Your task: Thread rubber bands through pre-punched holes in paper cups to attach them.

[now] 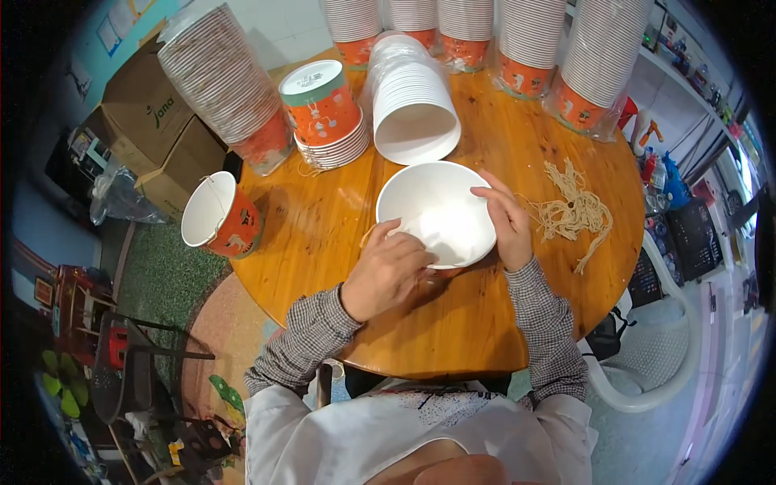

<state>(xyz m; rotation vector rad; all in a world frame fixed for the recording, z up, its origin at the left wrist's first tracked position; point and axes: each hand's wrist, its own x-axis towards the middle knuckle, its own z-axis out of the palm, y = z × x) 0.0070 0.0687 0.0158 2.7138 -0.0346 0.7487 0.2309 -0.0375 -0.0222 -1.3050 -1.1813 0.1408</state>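
A paper bucket, white inside, stands mouth-up and tilted toward me in front of me on the wooden table. My right hand grips its right side, thumb over the rim and fingers along the outer wall. My left hand is closed at the near left part of the rim, fingertips reaching just inside; a bit of tan string shows beside it. Whether those fingers also pinch the string is hidden. To the right lies a loose bunch of tan strings.
An orange bucket with a string handle stands at the left edge. Upside-down nested buckets and a lying stack sit farther back. Tall wrapped stacks line the far edge. A cardboard box and a white chair flank the table.
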